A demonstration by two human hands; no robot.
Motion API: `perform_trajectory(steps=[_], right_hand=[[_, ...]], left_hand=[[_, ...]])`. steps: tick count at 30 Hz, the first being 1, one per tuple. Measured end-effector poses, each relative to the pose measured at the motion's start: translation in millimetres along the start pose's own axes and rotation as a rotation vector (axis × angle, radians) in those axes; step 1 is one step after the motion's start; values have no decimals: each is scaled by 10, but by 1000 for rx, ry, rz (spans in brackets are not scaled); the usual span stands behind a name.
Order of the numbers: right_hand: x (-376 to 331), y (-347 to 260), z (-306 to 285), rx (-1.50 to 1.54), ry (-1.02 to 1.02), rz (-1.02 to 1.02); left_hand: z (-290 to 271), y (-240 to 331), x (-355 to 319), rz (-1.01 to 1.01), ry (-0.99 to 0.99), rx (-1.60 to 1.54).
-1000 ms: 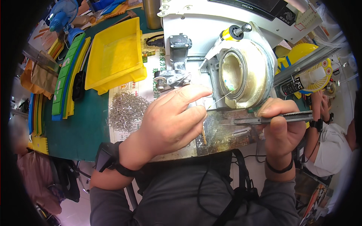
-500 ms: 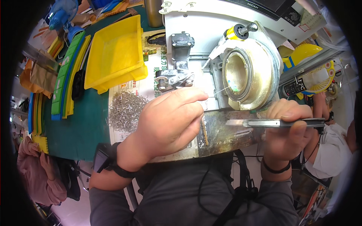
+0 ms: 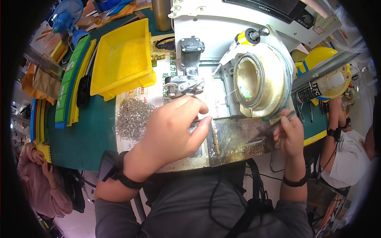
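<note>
My left hand [image 3: 170, 125] is above the bench, with thumb and index finger apart and nothing visible between them. Beside it lies a tangled heap of small bent metal pieces [image 3: 134, 119]. Just beyond the fingers sits a small metal fixture with rollers [image 3: 184, 85]. My right hand [image 3: 291, 133] has its fingers curled by the right front of a round brass-coloured bowl [image 3: 264, 103]. It pinches a slim dark tool [image 3: 274, 124], blurred and partly hidden. A thin wire [image 3: 231, 94] points at the bowl's opening.
A yellow tray [image 3: 121, 59] stands at the left, beside green, blue and yellow strips [image 3: 69, 85]. The white machine [image 3: 214, 23] rises behind the bowl. A small blue fan [image 3: 65, 18] is at the far left. Other people sit at both sides, one in a white garment [image 3: 349, 158].
The thumb and index finger of my left hand have parted, away from the wire. My right hand has drawn in beside the bowl, and its tool has turned from lying level to slanting away.
</note>
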State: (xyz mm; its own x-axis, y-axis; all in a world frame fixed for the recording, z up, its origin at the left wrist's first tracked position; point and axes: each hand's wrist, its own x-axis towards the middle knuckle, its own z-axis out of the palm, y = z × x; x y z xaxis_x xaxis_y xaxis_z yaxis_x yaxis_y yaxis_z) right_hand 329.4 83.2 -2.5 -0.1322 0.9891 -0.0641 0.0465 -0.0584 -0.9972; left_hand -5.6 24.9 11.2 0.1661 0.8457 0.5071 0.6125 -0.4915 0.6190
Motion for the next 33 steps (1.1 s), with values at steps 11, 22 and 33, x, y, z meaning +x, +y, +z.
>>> perform_trajectory(steps=[11,22,33], right_hand=[[-94,-87,51,-209,31,-150],[-232,-165,439,-109,-244,-87],[-241,-178,501,-76,-269,-88]], left_hand=[[110,-50,-10,-141,18,71],[288,-98,40,-251,15,-260],[287,-65,67,-169,68,-159]])
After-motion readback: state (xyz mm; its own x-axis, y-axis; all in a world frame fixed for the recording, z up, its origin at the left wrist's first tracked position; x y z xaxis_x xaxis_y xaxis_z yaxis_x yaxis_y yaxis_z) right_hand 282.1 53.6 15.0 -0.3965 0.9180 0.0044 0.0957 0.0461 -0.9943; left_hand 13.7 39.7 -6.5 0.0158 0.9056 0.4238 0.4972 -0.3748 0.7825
